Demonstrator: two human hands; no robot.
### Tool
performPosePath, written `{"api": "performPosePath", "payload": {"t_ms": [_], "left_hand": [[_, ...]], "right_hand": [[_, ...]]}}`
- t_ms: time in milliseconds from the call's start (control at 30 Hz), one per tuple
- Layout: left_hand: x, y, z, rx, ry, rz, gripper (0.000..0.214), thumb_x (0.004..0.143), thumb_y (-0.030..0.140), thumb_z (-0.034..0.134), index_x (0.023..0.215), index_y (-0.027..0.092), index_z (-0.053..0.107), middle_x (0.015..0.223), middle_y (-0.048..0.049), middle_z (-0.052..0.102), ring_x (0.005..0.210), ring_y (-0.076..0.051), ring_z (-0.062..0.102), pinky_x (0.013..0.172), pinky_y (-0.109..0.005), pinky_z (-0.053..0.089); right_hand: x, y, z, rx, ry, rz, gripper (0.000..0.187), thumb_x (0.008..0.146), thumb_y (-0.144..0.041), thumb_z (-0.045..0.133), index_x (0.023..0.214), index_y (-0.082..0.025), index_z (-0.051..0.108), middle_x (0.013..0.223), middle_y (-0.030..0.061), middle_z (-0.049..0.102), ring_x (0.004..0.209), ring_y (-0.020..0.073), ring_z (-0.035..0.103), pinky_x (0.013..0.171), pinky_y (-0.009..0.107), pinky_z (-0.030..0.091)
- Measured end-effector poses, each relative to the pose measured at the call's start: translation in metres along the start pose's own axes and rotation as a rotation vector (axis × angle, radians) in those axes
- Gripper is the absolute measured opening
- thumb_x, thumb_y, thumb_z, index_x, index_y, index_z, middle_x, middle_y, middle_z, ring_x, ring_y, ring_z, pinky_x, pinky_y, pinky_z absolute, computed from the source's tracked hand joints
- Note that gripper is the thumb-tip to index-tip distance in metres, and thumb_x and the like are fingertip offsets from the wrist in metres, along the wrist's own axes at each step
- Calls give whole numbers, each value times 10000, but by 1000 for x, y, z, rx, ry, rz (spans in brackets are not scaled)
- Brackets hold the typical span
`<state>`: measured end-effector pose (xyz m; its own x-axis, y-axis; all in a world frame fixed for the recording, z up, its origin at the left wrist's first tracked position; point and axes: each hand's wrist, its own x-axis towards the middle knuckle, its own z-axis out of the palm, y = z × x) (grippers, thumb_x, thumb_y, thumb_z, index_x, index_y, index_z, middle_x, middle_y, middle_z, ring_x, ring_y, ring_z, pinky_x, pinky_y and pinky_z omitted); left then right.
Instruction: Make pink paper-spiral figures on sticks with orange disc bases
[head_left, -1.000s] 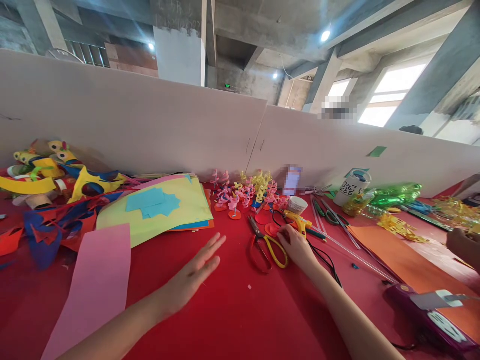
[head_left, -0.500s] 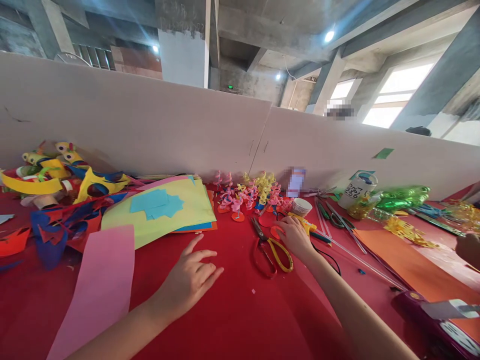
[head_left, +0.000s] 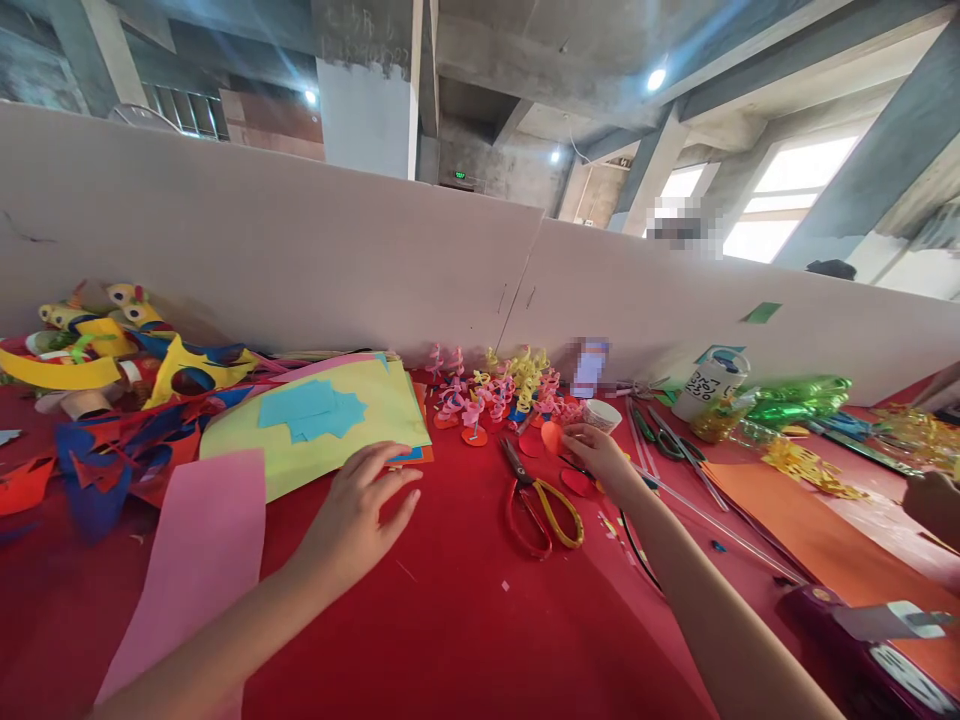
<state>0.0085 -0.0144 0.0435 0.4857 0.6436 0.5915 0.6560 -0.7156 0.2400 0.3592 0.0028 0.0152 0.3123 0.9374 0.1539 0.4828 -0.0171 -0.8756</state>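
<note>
**two hands at the paper craft surface**

the left hand (head_left: 356, 510) is wide open with its fingers spread. its fingertips reach the near right corner of the stack of yellow paper (head_left: 330, 440), which lies on the left side of the red surface (head_left: 465, 620). a long pink strip (head_left: 195, 560) lies just left of that arm and runs off the near edge.

the right hand (head_left: 600, 455) is farther away, to the right. its fingers pinch a small orange paper circle (head_left: 553, 437), held a little above the surface. more red circles lie just beside it.

between the two hands lie the scissors (head_left: 536, 495), with one red and one yellow handle. they touch neither hand. the red surface near the person, between both arms, is bare, so there is room to move there.

far off, little curly paper flowers (head_left: 495, 385) stand in a bunch next to a white cup (head_left: 602, 413), close to the grey wall (head_left: 300, 250) that ends the surface. to the right lies a big orange sheet (head_left: 810, 520). another person's hand (head_left: 934, 505) shows at the right edge.
</note>
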Motion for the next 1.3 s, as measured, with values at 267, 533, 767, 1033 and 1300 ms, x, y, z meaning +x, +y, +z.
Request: {"api": "performPosePath", "payload": {"t_ms": [267,533,767,1033,1300], "left_hand": [[-9,-56,-67,46,-549,-232,240,766,355,491,831,235,688,865,-50,704,823,-246,641,756,-353,488],[-58,-63,-111,27,-926,-304,540,625,144,543,1141,299,571,1315,-56,481,1213,-268,446,954,-375,403],[-79,-67,-94,54,-769,-269,626,676,261,613,1277,334,452,1329,-85,448,1224,-308,408,943,-454,396],[-84,-34,-47,228,-478,-227,646,709,628,528,1241,261,522,1044,-111,544,939,-292,536,791,-449,452],[-87,-24,-26,359,-233,-220,463,823,478,474,1149,165,574,988,-133,531,921,-295,508,790,-458,448]], "right_hand": [[-65,-51,72,256,-491,-31,167,726,-316,582,810,-172,585,664,-4,616,573,124,577,550,233,452],[-100,-58,112,-225,-427,-481,176,777,-79,521,820,-190,650,859,58,643,835,198,584,766,326,466],[-103,-51,108,-355,-221,-629,171,826,-130,515,881,-207,658,1147,107,539,1036,253,515,893,439,433],[-138,-81,109,-168,-459,-689,202,857,-214,519,1049,-229,581,1017,51,633,957,183,567,848,326,466],[-162,-89,115,-257,-709,-784,426,737,-392,670,1128,-258,565,1152,28,615,1074,205,529,937,357,401]]}}
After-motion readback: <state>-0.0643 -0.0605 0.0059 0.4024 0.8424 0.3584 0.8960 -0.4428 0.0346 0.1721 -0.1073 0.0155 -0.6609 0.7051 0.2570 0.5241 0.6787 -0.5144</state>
